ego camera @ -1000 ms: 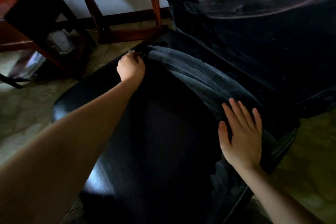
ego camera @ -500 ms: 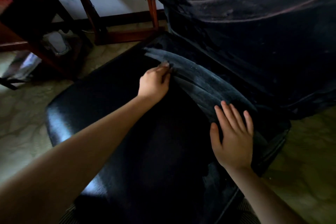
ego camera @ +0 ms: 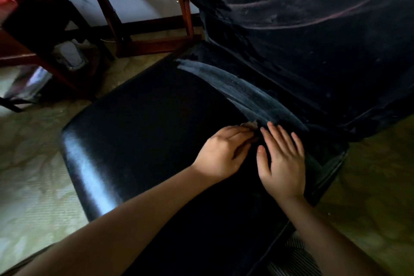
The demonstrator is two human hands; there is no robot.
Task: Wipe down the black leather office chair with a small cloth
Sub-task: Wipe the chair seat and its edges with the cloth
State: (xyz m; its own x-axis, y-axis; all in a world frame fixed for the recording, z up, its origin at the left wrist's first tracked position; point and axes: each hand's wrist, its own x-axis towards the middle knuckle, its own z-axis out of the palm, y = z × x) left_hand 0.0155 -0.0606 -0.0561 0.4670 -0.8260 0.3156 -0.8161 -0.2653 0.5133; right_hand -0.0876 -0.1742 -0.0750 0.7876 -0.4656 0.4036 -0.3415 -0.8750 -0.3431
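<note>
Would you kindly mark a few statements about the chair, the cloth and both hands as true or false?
1. The right hand lies flat on the seat, fingers straight. True.
2. The left hand is at the seat's far left corner. False: it is right beside the right hand, near the seat's back.
3. A pale dusty strip runs along the back of the seat. True.
4. The cloth lies on the floor. False: it peeks out from under the left hand's fingertips, on the seat.
5. The backrest looks spotless. False: pale smears cross it.
</note>
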